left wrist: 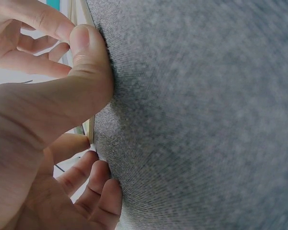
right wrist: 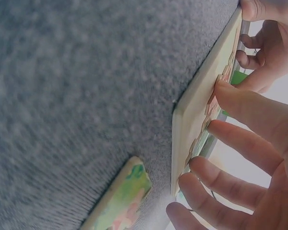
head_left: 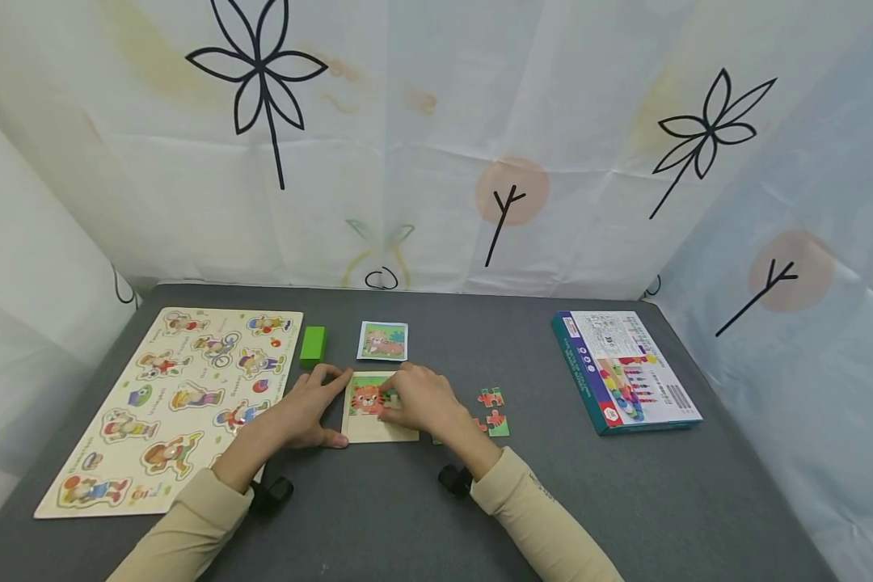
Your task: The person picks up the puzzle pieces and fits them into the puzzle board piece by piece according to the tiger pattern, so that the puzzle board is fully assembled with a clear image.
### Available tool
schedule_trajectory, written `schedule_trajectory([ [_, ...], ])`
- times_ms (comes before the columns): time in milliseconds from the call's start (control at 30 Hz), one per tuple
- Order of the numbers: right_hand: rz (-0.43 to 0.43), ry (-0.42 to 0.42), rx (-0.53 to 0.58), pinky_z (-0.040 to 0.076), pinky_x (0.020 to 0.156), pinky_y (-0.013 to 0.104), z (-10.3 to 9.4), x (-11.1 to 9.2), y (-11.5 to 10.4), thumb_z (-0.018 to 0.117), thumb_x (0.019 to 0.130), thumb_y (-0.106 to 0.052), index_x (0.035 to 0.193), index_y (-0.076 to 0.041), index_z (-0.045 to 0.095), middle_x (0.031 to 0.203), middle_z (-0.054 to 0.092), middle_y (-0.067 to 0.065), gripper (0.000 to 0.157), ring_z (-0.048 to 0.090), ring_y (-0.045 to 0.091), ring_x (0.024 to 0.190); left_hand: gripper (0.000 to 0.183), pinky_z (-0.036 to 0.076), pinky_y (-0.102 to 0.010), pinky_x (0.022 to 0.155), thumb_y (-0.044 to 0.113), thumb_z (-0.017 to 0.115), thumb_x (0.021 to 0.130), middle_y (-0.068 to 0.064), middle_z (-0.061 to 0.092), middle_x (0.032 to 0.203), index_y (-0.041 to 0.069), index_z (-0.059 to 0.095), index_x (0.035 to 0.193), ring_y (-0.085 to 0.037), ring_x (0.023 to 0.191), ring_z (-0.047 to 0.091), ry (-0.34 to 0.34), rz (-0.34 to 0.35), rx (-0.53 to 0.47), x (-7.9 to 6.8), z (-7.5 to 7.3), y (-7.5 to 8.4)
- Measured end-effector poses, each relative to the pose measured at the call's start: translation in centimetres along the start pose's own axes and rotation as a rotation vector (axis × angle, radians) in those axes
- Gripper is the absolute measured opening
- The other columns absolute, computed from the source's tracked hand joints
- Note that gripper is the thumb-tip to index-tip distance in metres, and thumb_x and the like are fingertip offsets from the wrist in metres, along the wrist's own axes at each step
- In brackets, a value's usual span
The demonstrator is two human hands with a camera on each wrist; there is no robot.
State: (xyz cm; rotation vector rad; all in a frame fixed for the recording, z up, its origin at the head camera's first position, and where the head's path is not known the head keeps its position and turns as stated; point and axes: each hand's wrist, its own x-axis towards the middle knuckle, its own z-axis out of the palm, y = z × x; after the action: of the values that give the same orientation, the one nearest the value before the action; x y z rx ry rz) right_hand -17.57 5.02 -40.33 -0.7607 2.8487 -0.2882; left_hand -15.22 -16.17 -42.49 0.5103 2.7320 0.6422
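A small wooden puzzle board [head_left: 378, 432] with an orange animal picture lies on the grey table. My left hand [head_left: 309, 411] holds its left side, thumb at the near corner and index finger at the far corner. My right hand [head_left: 425, 400] is over the board's right part. In the right wrist view, its thumb and index finger pinch a jigsaw piece [right wrist: 211, 106] low against the picture, while the other fingers touch the board's far side. The palm hides much of the picture. Loose jigsaw pieces [head_left: 498, 424] lie right of the board, some partly behind the right wrist.
Beyond the board lie a picture card [head_left: 382, 341] and a green block [head_left: 313, 346]. A large wooden puzzle board with figures [head_left: 134, 453] fills the left side. At the right lies a box [head_left: 629, 372]. White printed cloth [head_left: 422, 145] encloses the table's far side and both flanks.
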Motion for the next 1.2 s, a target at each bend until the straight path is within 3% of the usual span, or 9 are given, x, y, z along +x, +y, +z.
schedule_trajectory([
  [633, 0.016, -0.027, 0.003, 0.047, 0.067, 0.03, -0.1, 0.0, -0.1, 0.082, 0.087, -0.039, 0.121, -0.023, 0.078, 0.117, 0.07, 0.002, 0.038, 0.06, 0.014, 0.092, 0.102, 0.044, -0.062, 0.105, 0.033, 0.091, 0.077, -0.025, 0.038, 0.149, 0.001, 0.036, 0.157, -0.044, 0.129, 0.043, 0.006, 0.013, 0.007, -0.1, 0.0, 0.1],
  [933, 0.005, 0.021, 0.031, 0.054, 0.071, 0.038, -0.7, -0.3, 0.6, 0.079, 0.09, -0.036, 0.121, -0.023, 0.077, 0.116, 0.07, 0.003, 0.033, 0.064, 0.019, 0.095, 0.102, 0.043, -0.062, 0.105, 0.034, 0.09, 0.078, -0.025, 0.036, 0.15, 0.002, 0.035, 0.158, -0.044, 0.129, 0.043, -0.001, 0.004, 0.0, -0.1, 0.1, 0.0],
  [1200, -0.012, 0.077, 0.052, 0.052, 0.061, 0.035, -1.9, -1.5, 2.5, 0.079, 0.09, -0.032, 0.122, -0.019, 0.076, 0.12, 0.07, 0.008, 0.034, 0.067, 0.025, 0.096, 0.103, 0.043, -0.063, 0.105, 0.033, 0.09, 0.077, -0.025, 0.036, 0.151, 0.003, 0.035, 0.158, -0.043, 0.129, 0.043, -0.003, 0.0, -0.003, -0.1, 0.0, 0.2],
])
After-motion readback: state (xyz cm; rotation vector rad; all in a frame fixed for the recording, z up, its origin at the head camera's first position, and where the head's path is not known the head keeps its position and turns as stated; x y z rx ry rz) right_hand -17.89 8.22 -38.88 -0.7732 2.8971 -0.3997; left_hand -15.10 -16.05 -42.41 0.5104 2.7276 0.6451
